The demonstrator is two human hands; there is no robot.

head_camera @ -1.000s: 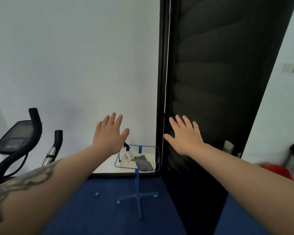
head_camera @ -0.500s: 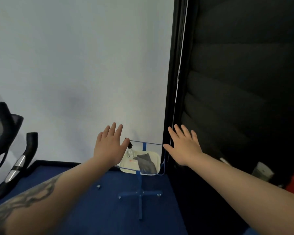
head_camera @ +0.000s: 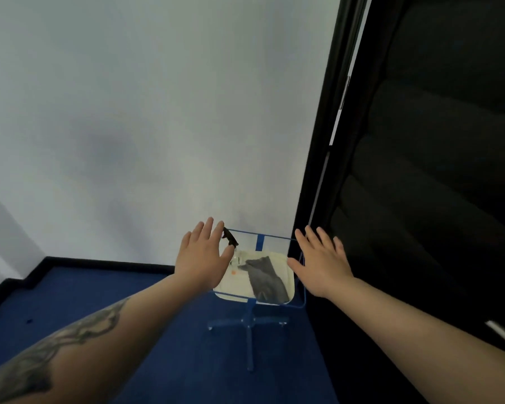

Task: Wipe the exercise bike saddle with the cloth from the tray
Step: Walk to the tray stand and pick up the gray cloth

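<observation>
A grey cloth (head_camera: 265, 279) lies crumpled on a cream tray (head_camera: 277, 259) that sits on a blue wire stand (head_camera: 249, 325) in the room's corner. My left hand (head_camera: 201, 256) hovers with spread fingers over the tray's left edge, holding nothing. My right hand (head_camera: 321, 262) hovers open just right of the tray, palm down. A spray bottle with a black trigger head (head_camera: 230, 238) stands at the tray's back left, partly hidden by my left hand. The exercise bike and its saddle are out of view.
A white wall (head_camera: 158, 126) rises behind the tray. A black padded panel (head_camera: 426, 170) with a black frame stands close on the right. Blue carpet (head_camera: 99, 301) covers the floor, edged by a dark skirting board.
The view has swung right and downward, so the exercise bike has slid out at the left. Tray and cloth appear larger and nearer. Both hands stay open, now flanking the tray.
</observation>
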